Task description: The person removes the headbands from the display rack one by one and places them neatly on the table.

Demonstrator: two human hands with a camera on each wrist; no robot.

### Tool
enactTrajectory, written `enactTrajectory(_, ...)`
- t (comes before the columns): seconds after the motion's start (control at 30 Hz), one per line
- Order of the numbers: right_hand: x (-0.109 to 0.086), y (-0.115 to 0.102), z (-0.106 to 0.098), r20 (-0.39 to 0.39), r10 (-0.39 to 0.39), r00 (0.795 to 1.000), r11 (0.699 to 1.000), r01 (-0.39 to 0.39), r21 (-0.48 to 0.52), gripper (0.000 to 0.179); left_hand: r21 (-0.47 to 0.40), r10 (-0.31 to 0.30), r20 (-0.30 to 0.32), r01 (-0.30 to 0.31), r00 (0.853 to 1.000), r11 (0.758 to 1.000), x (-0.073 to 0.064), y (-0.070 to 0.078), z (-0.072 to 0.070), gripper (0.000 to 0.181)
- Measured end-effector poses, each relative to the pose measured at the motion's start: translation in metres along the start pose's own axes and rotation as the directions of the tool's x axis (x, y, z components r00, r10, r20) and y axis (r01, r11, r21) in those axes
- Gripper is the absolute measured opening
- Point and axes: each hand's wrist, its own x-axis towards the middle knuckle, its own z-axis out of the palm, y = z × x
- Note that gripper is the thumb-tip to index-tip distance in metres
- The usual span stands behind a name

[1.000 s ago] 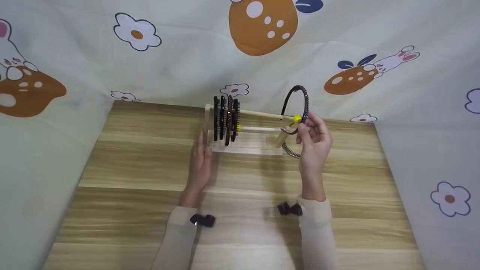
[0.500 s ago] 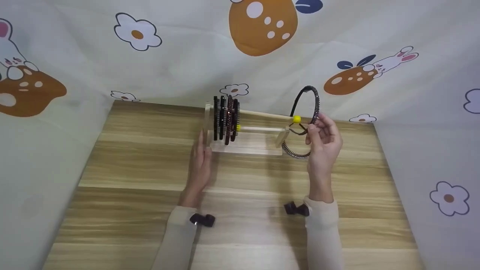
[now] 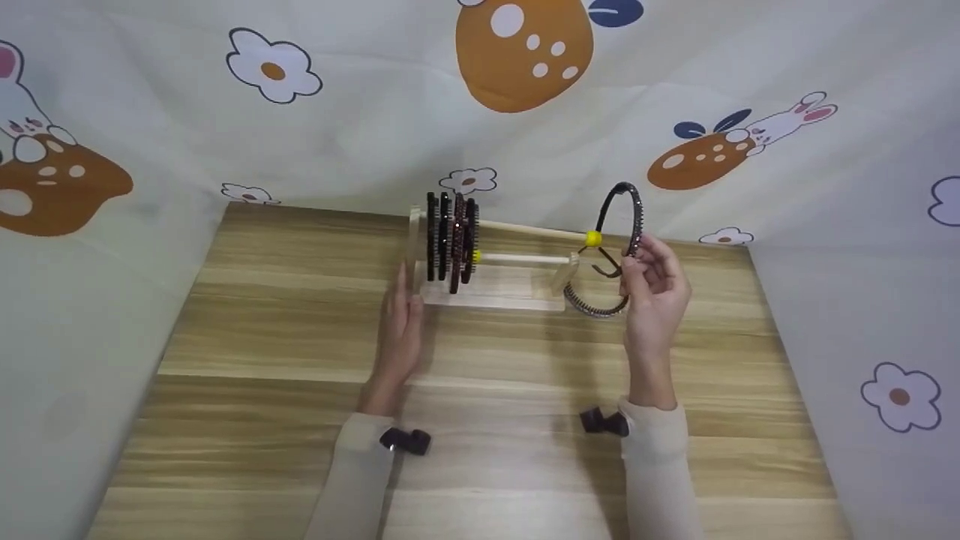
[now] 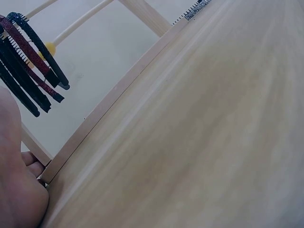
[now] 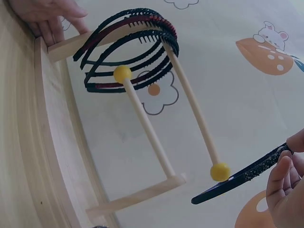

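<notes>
Toward the table's [image 3: 487, 450] right edge had moved the headband [image 3: 638, 214], pinched in the right hand [image 3: 656, 289] just beside the yellow knob [image 3: 593, 238]; a tilt could have snagged its tips there. Straight left-hand [image 3: 401, 330] fingers rested against the rack [image 3: 495, 291], whose far rod [image 3: 532, 228] carried several dark bands [image 3: 454, 244].

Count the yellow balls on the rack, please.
2. One yellow ball tips the upper rod, near the right hand; the other yellow ball tips the lower rod, beside the hanging headbands.
</notes>
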Motion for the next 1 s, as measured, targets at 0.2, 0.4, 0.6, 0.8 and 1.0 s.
enactTrajectory(0.2, -0.001, 0.008, -0.006, 0.011, 0.015, 1.0, 0.999, -0.014, -0.043, 0.03, -0.012, 0.04, -0.022, -0.041, 0.999, 0.999, 0.002, -0.002, -0.001, 0.071)
enactTrajectory(0.4, -0.001, 0.014, -0.013, 0.032, 0.022, 0.999, 0.996, -0.019, -0.089, 0.032, -0.007, 0.011, -0.012, -0.011, 1.0, 1.0, 0.001, -0.003, 0.0, 0.071)
enactTrajectory(0.6, 0.0, 0.019, -0.023, 0.053, 0.036, 0.998, 0.988, -0.028, -0.151, 0.034, -0.012, 0.012, -0.009, -0.012, 1.0, 1.0, 0.0, -0.002, 0.0, 0.074)
enactTrajectory(0.8, 0.0, 0.025, -0.035, 0.081, 0.044, 0.996, 0.972, -0.024, -0.233, 0.034, -0.014, 0.02, -0.009, -0.02, 1.0, 1.0, 0.0, -0.003, 0.0, 0.078)
enactTrajectory(1.0, -0.003, 0.032, -0.046, 0.085, 0.061, 0.995, 0.954, -0.033, -0.298, 0.033, -0.012, 0.014, -0.007, -0.014, 1.0, 1.0, 0.0, -0.002, 0.0, 0.083)
